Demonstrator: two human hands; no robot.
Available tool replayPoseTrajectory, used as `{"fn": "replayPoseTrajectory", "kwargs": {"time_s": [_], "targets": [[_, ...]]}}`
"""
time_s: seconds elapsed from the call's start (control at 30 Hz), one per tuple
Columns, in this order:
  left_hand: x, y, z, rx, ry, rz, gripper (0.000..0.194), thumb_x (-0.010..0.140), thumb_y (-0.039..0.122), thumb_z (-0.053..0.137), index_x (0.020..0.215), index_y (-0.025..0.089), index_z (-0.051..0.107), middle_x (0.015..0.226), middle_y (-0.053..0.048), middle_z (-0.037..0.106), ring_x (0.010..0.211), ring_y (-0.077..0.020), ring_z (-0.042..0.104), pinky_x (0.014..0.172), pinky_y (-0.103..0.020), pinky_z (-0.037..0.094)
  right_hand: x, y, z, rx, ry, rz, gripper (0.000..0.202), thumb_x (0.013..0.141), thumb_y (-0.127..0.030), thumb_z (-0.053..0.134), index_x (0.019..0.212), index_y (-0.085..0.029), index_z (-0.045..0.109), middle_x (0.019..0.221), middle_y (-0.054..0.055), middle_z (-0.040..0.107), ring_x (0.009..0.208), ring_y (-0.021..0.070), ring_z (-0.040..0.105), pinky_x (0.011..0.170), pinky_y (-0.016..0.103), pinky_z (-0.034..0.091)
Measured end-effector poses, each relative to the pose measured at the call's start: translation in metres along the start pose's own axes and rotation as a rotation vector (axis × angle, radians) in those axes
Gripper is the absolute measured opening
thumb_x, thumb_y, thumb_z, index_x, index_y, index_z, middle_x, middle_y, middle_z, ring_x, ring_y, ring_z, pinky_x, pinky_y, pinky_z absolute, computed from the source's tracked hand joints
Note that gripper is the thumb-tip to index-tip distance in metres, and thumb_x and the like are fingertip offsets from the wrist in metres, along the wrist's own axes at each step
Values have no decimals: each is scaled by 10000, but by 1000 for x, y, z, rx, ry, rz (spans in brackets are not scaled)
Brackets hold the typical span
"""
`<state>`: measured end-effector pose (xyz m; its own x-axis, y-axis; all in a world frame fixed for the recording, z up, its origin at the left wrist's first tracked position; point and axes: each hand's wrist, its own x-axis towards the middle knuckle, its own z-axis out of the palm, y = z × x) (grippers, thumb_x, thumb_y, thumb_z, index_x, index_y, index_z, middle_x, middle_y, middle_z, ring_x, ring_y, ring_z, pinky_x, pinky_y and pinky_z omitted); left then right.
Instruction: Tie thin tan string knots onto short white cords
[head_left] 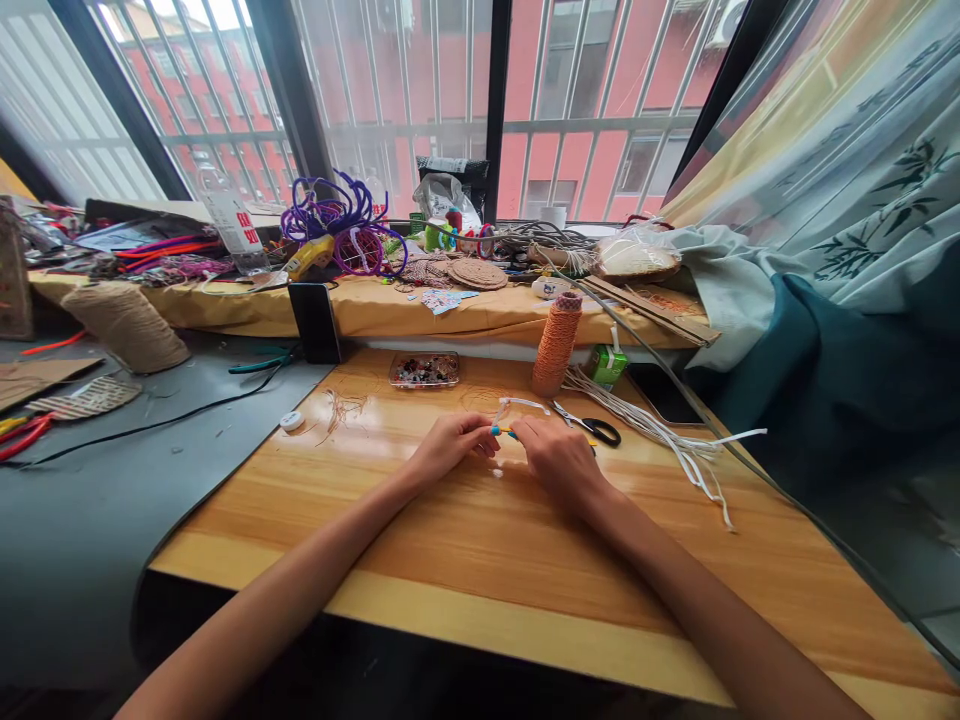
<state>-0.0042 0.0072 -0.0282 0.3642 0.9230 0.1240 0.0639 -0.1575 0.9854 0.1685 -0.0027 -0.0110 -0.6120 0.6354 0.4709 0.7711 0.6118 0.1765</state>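
My left hand [452, 447] and my right hand [559, 455] meet just above the wooden table. Between them runs a thin yellow stick-like piece [507, 431] with blue at its ends, too small to name more exactly. My left fingertips pinch its blue left end, and my right fingers are closed around the other end. Just beyond the hands, a short white cord [525, 403] curves upward; whether it joins the held piece I cannot tell. Black-handled scissors [602, 431] lie right beside my right hand, partly hidden by it.
A cone of orange twine [557, 345], a green carton [608, 366], white cords [660, 425] and a phone [664, 393] lie at right. Behind are a bead box [424, 370] and a cluttered ledge [480, 318]. A white lid [292, 421] is at left, near a grey mat [217, 420].
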Motion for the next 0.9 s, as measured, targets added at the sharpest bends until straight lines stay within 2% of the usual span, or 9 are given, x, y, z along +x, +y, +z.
{"fn": "replayPoseTrajectory", "kwargs": {"time_s": [0.17,0.27,0.43,0.67,0.8,0.9], "targets": [[1,3,-1,-86,-35,2,253,657,251,597,878,128,580,753,-24,627,680,-108,582,690,-251,464,0,1,1,-33,49,1,193,763,-96,373,755,-157,556,649,34,569,577,122,479,496,240,193],[1,3,0,-112,-25,11,256,651,240,603,880,129,574,777,-31,634,718,-122,589,711,-268,462,0,2,-1,-25,48,-10,190,747,-82,373,737,-158,547,646,30,567,587,120,486,495,238,192],[0,3,0,-93,15,33,202,656,236,599,822,122,577,759,-33,634,712,-125,591,704,-265,462,0,3,-2,16,-29,15,190,749,-94,376,763,-170,550,684,22,588,615,126,515,508,234,214],[-1,4,-3,-51,32,8,222,665,321,589,717,107,565,674,-35,621,621,-123,590,637,-262,477,-1,-5,-3,87,-158,81,235,828,-167,320,950,-174,522,793,52,621,606,121,543,453,225,215],[1,0,-5,-119,36,-18,252,647,344,604,711,106,552,633,-29,615,593,-120,582,624,-264,474,-1,-6,0,111,-51,29,235,851,-286,331,947,-157,502,890,68,590,683,118,538,432,207,211],[3,-2,-5,-150,9,-82,261,639,349,609,716,104,557,626,-26,610,590,-113,575,623,-258,468,-1,-1,1,81,-9,-63,186,842,-235,350,866,-159,518,783,42,578,627,107,510,455,206,211]]}}
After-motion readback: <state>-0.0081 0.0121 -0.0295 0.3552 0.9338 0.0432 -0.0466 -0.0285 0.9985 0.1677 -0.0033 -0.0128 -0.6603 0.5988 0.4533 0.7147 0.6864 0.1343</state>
